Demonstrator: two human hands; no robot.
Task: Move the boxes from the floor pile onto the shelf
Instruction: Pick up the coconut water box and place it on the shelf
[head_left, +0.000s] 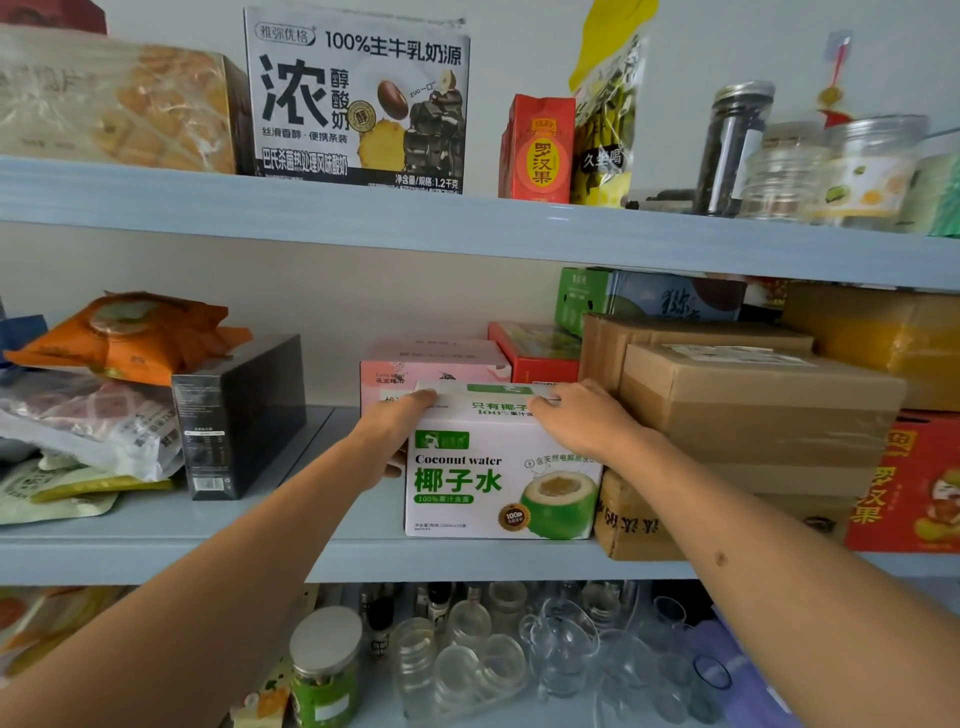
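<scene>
A white and green coconut water box (498, 478) stands on the middle shelf (332, 551), near its front edge. My left hand (392, 436) grips the box's left top corner, fingers over the top and thumb down the left side. My right hand (582, 421) lies on the top right of the box, fingers spread over its upper edge. A pink box (431, 364) and a red box (535, 348) sit right behind it. The floor pile is out of view.
Stacked brown cartons (753, 410) press against the box's right side, with a red carton (909, 483) further right. A black box (239, 415) and snack bags (104, 395) sit at left. The top shelf holds cartons and jars; glass jars (519, 654) fill the shelf below.
</scene>
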